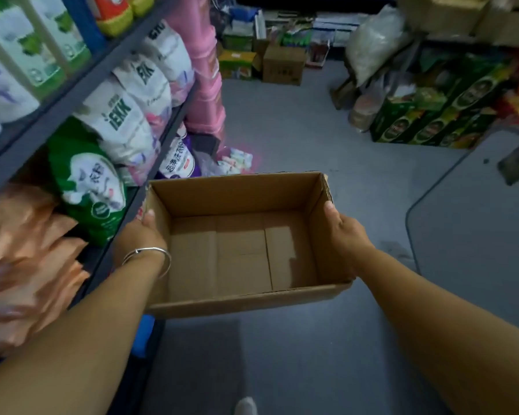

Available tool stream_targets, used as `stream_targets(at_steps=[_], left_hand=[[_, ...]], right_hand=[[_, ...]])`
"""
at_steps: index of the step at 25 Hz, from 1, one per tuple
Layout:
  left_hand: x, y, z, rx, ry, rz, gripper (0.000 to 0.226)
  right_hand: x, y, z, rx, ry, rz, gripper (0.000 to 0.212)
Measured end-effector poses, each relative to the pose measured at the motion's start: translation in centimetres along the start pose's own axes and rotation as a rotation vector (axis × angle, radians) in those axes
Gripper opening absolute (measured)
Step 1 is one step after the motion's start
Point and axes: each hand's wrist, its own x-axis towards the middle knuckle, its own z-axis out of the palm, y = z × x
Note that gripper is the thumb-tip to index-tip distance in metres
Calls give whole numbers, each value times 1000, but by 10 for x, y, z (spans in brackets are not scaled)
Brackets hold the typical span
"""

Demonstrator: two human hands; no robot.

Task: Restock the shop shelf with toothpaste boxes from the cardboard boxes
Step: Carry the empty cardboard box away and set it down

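Shelf [81, 94] at left carries white detergent bags [123, 121], print partly legible, approx. "iEKK"; green bag [84, 187] shows Chinese chars, blurred; orange packs [27, 265] smeared, unreadable. Cardboard box [243, 244] held over grey floor [312, 130], open top, no contents visible; near wall hides its front face. Left hand [141, 232] grips left wall, thumb over rim; right hand [345, 235] grips right wall, thumb inside; fingers of both hidden outside the box.

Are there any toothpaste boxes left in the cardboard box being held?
No, the cardboard box shows only its bare bottom flaps.
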Motion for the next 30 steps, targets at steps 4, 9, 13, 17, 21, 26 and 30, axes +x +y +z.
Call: stream_targets(at_steps=[4,9,13,17,21,26,30], left_hand=[[76,126,42,9,-33,78,58],[158,284,110,23,-21,82,58],[248,411,162,42,-42,92,59],[343,516,189,-18,-7,46,61],[465,620,227,-22,-11,124,59],[607,744,266,-20,5,105,58],[716,847,309,-56,-10,69,60]], right_hand=[[113,-52,-43,26,53,52,66],[281,-108,-99,47,54,67,65],[426,-176,-143,-46,78,14,63],[553,-252,-159,-55,71,-8,61],[698,-330,-149,-41,101,-15,62],[861,-422,-144,-46,107,-20,63],[1004,-487,-143,-10,89,-3,63]])
